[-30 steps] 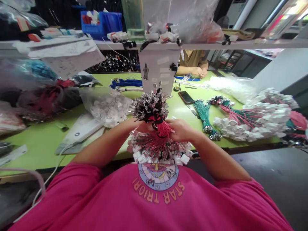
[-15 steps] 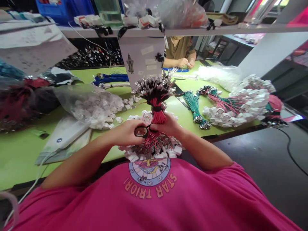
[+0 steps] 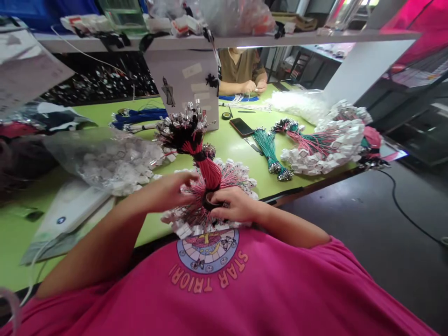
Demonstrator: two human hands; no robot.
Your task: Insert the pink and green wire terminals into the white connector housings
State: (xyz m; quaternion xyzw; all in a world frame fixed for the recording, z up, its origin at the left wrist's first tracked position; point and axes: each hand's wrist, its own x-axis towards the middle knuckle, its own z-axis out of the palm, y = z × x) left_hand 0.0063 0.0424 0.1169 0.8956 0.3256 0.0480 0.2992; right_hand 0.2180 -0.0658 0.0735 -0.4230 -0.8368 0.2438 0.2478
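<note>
- Wire bundle (image 3: 211, 173): stands at the table's near edge, long axis tilted; metal-tipped end points up and leftward, lower end fans into white connectors (image 3: 184, 229).
- Right hand (image 3: 236, 204): fingers gripping a tape roll (image 3: 206, 200) against the bundle.
- Left hand (image 3: 171, 191): fingers loosely curled, parted, beside the bundle—contact cannot be told.
- Green table (image 3: 229, 148): bare surface before the phone (image 3: 241, 126).
- Clear bag (image 3: 72, 142): contains white pieces.
</note>
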